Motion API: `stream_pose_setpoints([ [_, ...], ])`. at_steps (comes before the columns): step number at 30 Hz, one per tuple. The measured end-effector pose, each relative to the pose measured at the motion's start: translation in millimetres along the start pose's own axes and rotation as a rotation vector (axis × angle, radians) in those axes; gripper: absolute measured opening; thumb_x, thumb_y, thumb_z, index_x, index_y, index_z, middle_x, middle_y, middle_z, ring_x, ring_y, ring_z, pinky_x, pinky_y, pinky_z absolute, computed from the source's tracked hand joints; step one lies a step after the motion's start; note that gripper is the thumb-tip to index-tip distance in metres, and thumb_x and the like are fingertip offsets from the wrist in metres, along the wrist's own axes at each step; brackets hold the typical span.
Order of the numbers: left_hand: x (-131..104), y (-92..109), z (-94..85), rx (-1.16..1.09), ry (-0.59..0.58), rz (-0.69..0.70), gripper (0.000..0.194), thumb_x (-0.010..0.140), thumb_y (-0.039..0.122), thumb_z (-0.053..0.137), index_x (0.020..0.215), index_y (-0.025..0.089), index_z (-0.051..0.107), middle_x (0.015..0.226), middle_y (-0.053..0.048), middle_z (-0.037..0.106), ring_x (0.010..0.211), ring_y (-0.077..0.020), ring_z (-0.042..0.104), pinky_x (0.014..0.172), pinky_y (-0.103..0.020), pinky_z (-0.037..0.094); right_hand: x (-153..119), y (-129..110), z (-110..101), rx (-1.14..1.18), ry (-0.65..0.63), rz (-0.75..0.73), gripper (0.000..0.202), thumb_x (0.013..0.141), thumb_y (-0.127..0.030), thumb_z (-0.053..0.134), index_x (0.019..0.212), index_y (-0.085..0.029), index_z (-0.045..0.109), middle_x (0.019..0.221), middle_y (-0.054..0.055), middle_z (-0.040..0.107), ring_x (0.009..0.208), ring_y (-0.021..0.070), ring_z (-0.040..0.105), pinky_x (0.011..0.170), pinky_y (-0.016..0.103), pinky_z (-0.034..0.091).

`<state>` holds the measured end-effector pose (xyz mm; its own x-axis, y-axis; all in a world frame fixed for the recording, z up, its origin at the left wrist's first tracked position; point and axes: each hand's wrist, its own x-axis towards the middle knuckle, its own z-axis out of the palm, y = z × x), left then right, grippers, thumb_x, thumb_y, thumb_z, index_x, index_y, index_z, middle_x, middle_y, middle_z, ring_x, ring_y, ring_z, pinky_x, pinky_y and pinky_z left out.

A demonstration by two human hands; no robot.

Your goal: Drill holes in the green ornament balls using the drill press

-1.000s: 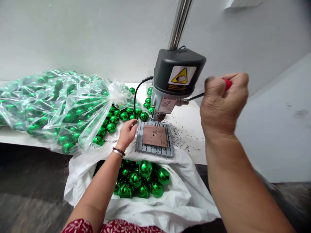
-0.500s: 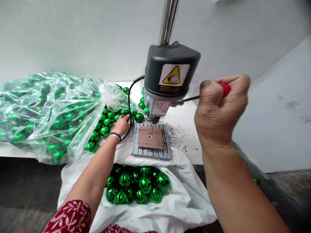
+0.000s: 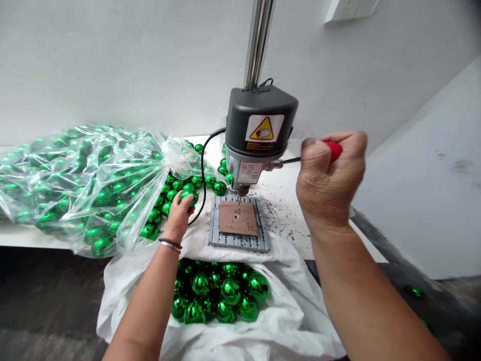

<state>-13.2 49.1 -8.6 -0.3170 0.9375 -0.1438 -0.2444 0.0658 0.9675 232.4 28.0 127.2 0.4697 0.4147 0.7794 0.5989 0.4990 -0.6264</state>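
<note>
My left hand holds a shiny green ball between thumb and fingers, left of the black cable. My right hand is wrapped round the red knob of the drill press lever. The drill press has a dark head with a yellow warning label. Its thin bit hangs above a brown square plate with a small hole, which lies on the grey grooved base. Dark shavings are scattered on plate and base.
A clear plastic bag full of green balls lies at the left, with loose balls beside it. In front, a white cloth holds several green balls. A black cable loops between my left hand and the press.
My left hand has lifted a green ball from the loose ones and drawn back towards me. My right hand stays on the knob. The whole view has shifted slightly.
</note>
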Motion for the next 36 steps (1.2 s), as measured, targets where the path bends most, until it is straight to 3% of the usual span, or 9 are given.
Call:
stream_pose_setpoints([
  [2,-15.5,3.6,-2.3,-0.323,-0.147,-0.171,0.034,0.073,0.04,0.073,0.097,0.019,0.061,0.079,0.0,0.064,0.058,-0.0091,0.055,0.055,-0.021,0.044,-0.9,-0.1,0.5,0.008,0.006,0.01,0.017,0.081,-0.034,0.051,0.082,-0.017,0.047,0.075,-0.002,0.052,0.067,0.0053,0.05,0.067,0.023,0.046],
  [4,-28.9,5.8,-1.2,-0.494,-0.278,-0.283,0.033,0.076,0.042,0.072,0.095,0.018,0.06,0.084,-0.003,0.068,0.054,-0.0074,0.053,0.051,-0.02,0.043,-1.8,-0.2,0.7,0.014,0.011,0.009,0.017,0.081,-0.034,0.051,0.081,-0.017,0.047,0.075,-0.002,0.052,0.067,0.0051,0.05,0.067,0.023,0.046],
  [8,-43.6,2.7,5.9,-0.518,-0.332,-0.326,0.04,0.081,0.043,0.072,0.114,0.027,0.054,0.086,0.0,0.069,0.054,-0.0095,0.059,0.049,-0.019,0.044,-3.3,-0.8,-0.5,0.011,0.0,0.011,0.021,0.082,-0.038,0.052,0.082,-0.018,0.047,0.075,-0.002,0.054,0.066,0.0052,0.049,0.064,0.023,0.044],
  [12,-42.8,-5.7,13.5,-0.288,-0.361,-0.299,0.049,0.084,0.039,0.069,0.127,0.03,0.047,0.085,0.001,0.067,0.061,-0.0135,0.066,0.052,-0.022,0.049,-3.8,-1.1,-0.2,0.017,-0.014,0.002,0.021,0.085,-0.039,0.051,0.082,-0.019,0.047,0.075,-0.002,0.053,0.064,0.0051,0.047,0.059,0.021,0.042],
  [16,-37.2,-7.1,25.5,0.072,-0.377,-0.239,0.044,0.088,0.033,0.063,0.13,0.025,0.051,0.095,-0.003,0.069,0.06,-0.0093,0.064,0.052,-0.018,0.046,-3.9,1.1,2.4,0.031,0.024,-0.037,0.022,0.085,-0.041,0.051,0.081,-0.02,0.046,0.073,-0.002,0.05,0.062,0.0049,0.044,0.055,0.02,0.039],
  [21,-32.5,0.1,49.0,0.477,-0.45,-0.126,0.045,0.087,0.035,0.062,0.13,0.021,0.058,0.103,-0.005,0.069,0.057,-0.0062,0.057,0.053,-0.019,0.045,-4.6,5.8,2.5,-0.035,0.008,-0.041,0.024,0.091,-0.044,0.049,0.085,-0.02,0.047,0.078,-0.001,0.05,0.068,0.0052,0.048,0.061,0.02,0.044],
  [30,-25.5,-4.5,67.8,0.78,-0.501,0.007,0.055,0.085,0.038,0.062,0.136,0.016,0.057,0.104,-0.007,0.069,0.06,-0.0103,0.054,0.058,-0.024,0.047,-4.5,8.5,-2.2,-0.028,-0.11,-0.028,0.024,0.096,-0.044,0.044,0.091,-0.02,0.044,0.086,0.001,0.05,0.084,0.0078,0.056,0.073,0.023,0.052],
  [36,-26.8,4.0,71.8,0.986,-0.468,0.152,0.055,0.081,0.035,0.069,0.132,0.016,0.063,0.106,-0.008,0.073,0.088,-0.0203,0.065,0.084,-0.032,0.052,-5.0,8.0,-2.1,-0.027,-0.104,-0.029,0.024,0.096,-0.045,0.044,0.092,-0.021,0.045,0.087,0.001,0.051,0.088,0.0084,0.058,0.077,0.024,0.053],
])
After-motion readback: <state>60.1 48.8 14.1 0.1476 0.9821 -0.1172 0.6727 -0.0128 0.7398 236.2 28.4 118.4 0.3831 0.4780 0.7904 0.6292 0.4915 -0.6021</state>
